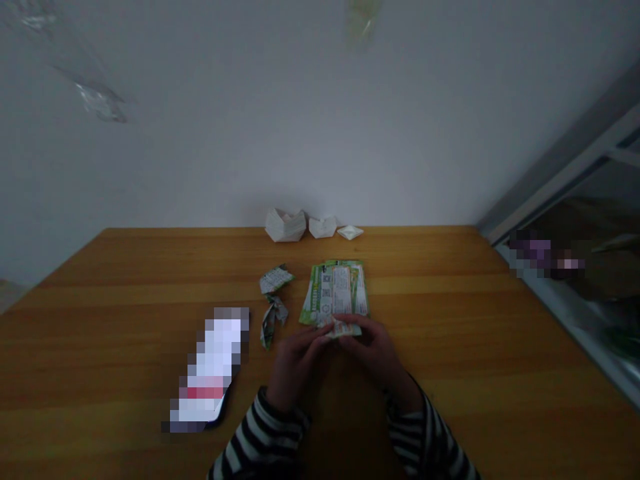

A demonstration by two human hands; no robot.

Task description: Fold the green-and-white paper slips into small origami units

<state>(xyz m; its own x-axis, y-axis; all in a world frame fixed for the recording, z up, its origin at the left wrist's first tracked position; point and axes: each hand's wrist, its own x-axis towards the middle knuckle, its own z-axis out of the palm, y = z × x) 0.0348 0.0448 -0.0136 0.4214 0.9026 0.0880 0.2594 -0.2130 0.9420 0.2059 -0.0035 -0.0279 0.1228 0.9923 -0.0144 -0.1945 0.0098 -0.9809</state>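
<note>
My left hand (299,357) and my right hand (374,345) meet at the near edge of a small stack of printed green-and-white leaflets (327,290). Between their fingertips is a small folded piece of printed paper (347,329), pinched from both sides. My fingers cover part of it, so its full shape is hidden. Left of the stack lie two folded pieces of printed paper, one flatter folded paper (276,279) and one twisted, narrow folded paper (273,321).
Along the wall stand a large white paper boat (285,225), a smaller white folded paper (323,227) and a flat white paper boat (350,232). A phone (213,367) with a lit, blurred screen lies left on the wooden table (475,333). A metal frame (565,177) borders the right side.
</note>
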